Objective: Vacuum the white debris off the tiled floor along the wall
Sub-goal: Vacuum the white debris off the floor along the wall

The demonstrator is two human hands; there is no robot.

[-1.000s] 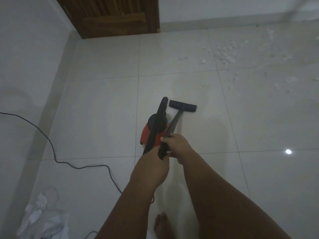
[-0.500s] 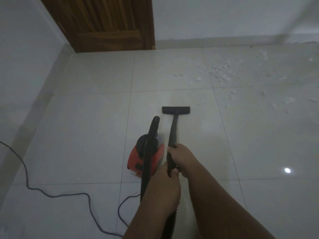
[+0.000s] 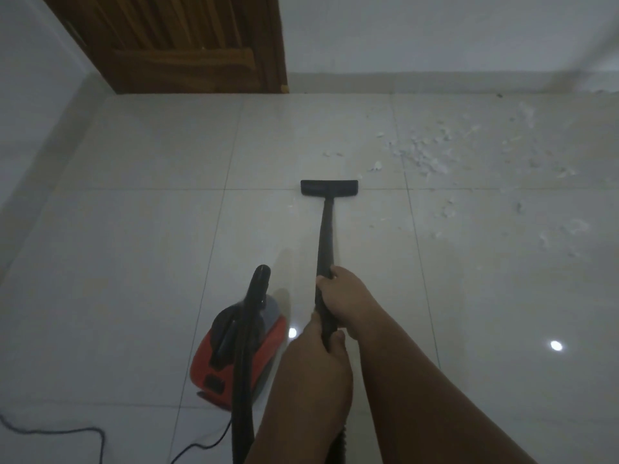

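Tiled floor [image 3: 134,249], pale and glossy. Vacuum wand [image 3: 325,236]: black, gripped by both hands, the right hand [image 3: 345,301] closed around it higher up, the left hand [image 3: 315,366] closed around it just below. Floor nozzle [image 3: 329,188]: black, flat on a tile joint. White debris [image 3: 422,152]: scattered beyond and right of the nozzle, toward the far wall [image 3: 435,38]. Vacuum body [image 3: 231,356]: red and black, left of the hands, with a black hose [image 3: 244,380]. Power cord [image 3: 67,433]: near the floor's lower-left edge. Wooden door [image 3: 187,45]: far left corner.

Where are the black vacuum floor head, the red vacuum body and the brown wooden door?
black vacuum floor head [image 3: 329,188], head view, middle
red vacuum body [image 3: 264,346], head view, red shell
brown wooden door [image 3: 174,45], head view, panel
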